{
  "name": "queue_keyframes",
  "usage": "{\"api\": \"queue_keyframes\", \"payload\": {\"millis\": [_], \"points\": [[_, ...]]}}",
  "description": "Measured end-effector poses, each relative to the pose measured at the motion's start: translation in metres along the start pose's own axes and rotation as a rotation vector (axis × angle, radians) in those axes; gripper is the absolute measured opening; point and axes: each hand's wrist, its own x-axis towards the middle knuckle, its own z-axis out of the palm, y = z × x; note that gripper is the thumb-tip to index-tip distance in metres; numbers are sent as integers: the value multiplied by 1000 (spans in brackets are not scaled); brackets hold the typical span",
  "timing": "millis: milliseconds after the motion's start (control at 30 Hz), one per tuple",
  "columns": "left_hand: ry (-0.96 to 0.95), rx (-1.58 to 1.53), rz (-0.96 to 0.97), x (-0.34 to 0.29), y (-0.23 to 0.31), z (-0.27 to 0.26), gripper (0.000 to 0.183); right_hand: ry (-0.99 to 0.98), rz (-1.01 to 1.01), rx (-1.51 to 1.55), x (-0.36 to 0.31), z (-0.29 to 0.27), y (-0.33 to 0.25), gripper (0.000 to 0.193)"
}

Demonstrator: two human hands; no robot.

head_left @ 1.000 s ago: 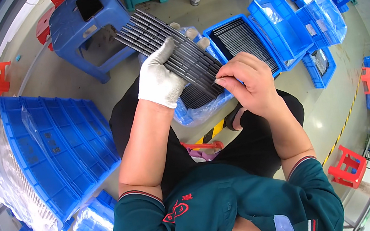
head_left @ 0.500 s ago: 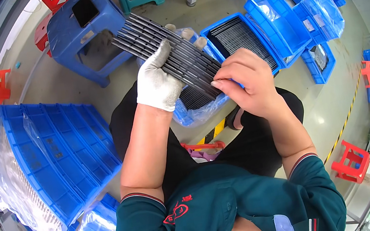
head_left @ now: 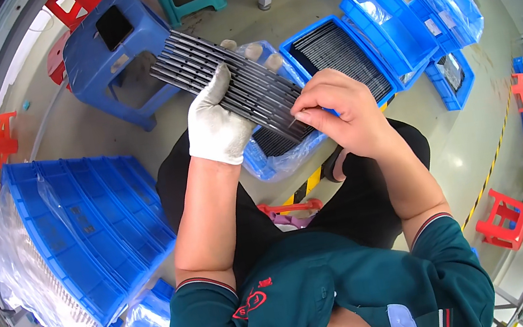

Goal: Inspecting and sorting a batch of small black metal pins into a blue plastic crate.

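My left hand [head_left: 218, 129], in a white glove, is closed round a flat row of thin dark rods [head_left: 241, 81]. Its thumb lies on top and the fingertips show beyond the far edge. The rods slant from upper left to lower right and carry short darker marks. Bare and pinched, my right hand [head_left: 344, 113] has thumb and forefinger together at the lower right ends of the rods; what lies between them is too small to make out. Below the rods stands a blue crate lined with clear plastic [head_left: 275, 165], with more dark rods inside.
Another blue crate [head_left: 281, 47] full of rods stands ahead, beside stacked blue crates [head_left: 383, 21]. At left are a blue stool [head_left: 93, 74] bearing a dark flat device and a row of blue crates [head_left: 80, 226]. A red stool [head_left: 503, 221] stands at right.
The hands and the rods have shifted slightly left in the view, and the whole scene has shifted a little with the head. Both hands keep nearly the same hold.
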Motion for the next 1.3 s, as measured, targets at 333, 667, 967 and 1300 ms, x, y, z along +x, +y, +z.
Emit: {"api": "queue_keyframes", "payload": {"millis": [333,667,967,1300], "points": [[-32,7,-27,-1,-1,-1,30,16,-34,-17,1,2,-3,10],[-58,-5,-22,0,2,-4,31,116,91,115,-4,7,-4,11],[-50,-14,1,-1,2,-4,31,-33,182,107,-3,1,-3,5],[14,5,-2,3,-1,-7,30,-75,41,-145,1,-1,0,17]]}}
